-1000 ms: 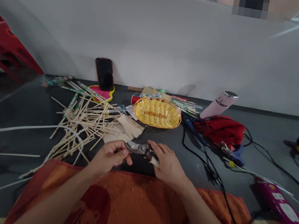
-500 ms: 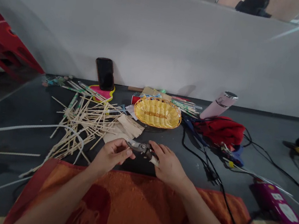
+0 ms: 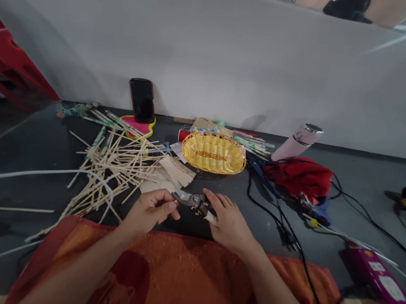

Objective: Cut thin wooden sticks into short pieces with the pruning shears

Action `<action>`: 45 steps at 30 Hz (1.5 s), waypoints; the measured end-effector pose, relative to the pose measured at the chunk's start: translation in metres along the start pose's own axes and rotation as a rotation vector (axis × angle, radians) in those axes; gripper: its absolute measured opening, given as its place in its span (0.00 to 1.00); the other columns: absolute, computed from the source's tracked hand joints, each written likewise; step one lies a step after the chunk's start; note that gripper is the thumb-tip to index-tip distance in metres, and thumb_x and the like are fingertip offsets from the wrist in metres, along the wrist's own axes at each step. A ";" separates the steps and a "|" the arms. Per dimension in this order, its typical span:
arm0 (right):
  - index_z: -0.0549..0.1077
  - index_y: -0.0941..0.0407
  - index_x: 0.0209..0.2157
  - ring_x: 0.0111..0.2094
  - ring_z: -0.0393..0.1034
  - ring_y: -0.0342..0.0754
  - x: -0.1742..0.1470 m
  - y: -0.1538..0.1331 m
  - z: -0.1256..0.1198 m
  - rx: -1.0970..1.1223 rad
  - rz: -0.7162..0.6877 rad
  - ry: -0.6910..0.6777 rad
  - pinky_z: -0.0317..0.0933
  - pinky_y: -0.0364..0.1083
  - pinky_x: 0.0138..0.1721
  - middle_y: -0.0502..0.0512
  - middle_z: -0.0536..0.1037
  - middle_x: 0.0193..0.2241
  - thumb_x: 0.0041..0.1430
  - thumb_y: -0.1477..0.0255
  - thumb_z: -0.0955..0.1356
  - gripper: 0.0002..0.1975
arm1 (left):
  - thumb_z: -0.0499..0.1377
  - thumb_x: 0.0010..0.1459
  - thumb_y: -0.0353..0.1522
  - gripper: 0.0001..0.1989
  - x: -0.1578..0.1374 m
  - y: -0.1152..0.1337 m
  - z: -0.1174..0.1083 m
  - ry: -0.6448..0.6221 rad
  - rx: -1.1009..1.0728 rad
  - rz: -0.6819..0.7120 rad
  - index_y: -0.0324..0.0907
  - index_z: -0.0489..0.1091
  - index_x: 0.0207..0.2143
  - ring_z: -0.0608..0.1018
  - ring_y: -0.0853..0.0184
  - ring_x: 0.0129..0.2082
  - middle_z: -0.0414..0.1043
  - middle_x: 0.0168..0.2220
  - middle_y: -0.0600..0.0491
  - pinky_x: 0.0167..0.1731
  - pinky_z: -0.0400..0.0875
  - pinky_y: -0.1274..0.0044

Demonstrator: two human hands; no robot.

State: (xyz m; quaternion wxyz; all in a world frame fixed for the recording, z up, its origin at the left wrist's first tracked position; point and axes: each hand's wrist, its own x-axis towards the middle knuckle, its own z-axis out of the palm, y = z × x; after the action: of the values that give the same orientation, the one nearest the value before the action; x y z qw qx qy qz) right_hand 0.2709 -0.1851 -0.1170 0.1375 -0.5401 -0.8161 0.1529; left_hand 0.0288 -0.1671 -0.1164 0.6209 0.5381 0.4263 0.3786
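Note:
My right hand [image 3: 232, 224] is closed around the handles of a pair of pruning shears [image 3: 191, 200], whose blades point left. My left hand [image 3: 154, 210] is beside the blade tips, thumb and fingers pinched together; whatever they hold is too small to make out. Beyond the hands sits a yellow woven oval basket [image 3: 212, 160]. A loose heap of thin wooden sticks [image 3: 119, 161] spreads to the left, partly against a piece of brown paper [image 3: 168, 173]. An orange towel [image 3: 182, 278] lies beneath my forearms.
A phone [image 3: 142, 100] leans on a pink and yellow stand [image 3: 139, 127]. To the right are a pink bottle [image 3: 298, 143], a red cloth [image 3: 300, 177], black cables [image 3: 277, 219] and a magenta device [image 3: 379, 275]. A white cord [image 3: 28, 173] crosses the left side; a pale wall [image 3: 219, 56] rises behind.
Both hands and the shears have barely moved. The left fingers have shifted slightly at the blade tips, and the shears have tilted a little.

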 end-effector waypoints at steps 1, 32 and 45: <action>0.52 0.55 0.63 0.52 0.60 0.55 0.000 0.000 0.000 0.002 -0.003 0.001 0.55 0.53 0.52 0.61 0.67 0.54 0.51 0.78 0.64 0.37 | 0.60 0.58 0.37 0.11 0.000 0.001 0.000 -0.015 -0.032 -0.014 0.38 0.66 0.29 0.59 0.79 0.14 0.77 0.24 0.51 0.16 0.50 0.84; 0.53 0.55 0.63 0.51 0.62 0.55 0.000 0.004 -0.004 -0.038 -0.036 -0.011 0.56 0.52 0.52 0.61 0.69 0.53 0.54 0.73 0.64 0.35 | 0.64 0.54 0.39 0.14 0.002 -0.004 0.002 -0.024 -0.161 -0.145 0.36 0.68 0.29 0.66 0.78 0.13 0.79 0.26 0.49 0.14 0.51 0.84; 0.57 0.54 0.62 0.48 0.67 0.53 -0.004 -0.005 -0.008 -0.071 -0.018 0.013 0.58 0.49 0.50 0.60 0.72 0.48 0.57 0.73 0.63 0.30 | 0.64 0.52 0.40 0.15 -0.001 0.004 0.003 -0.017 -0.221 -0.151 0.38 0.66 0.28 0.64 0.79 0.12 0.77 0.23 0.52 0.13 0.50 0.84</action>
State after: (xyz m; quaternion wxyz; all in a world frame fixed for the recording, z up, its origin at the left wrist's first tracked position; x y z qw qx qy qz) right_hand 0.2710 -0.1903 -0.1081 0.1250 -0.5384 -0.8248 0.1190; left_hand 0.0318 -0.1682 -0.1120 0.7067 0.4360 0.4158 0.3710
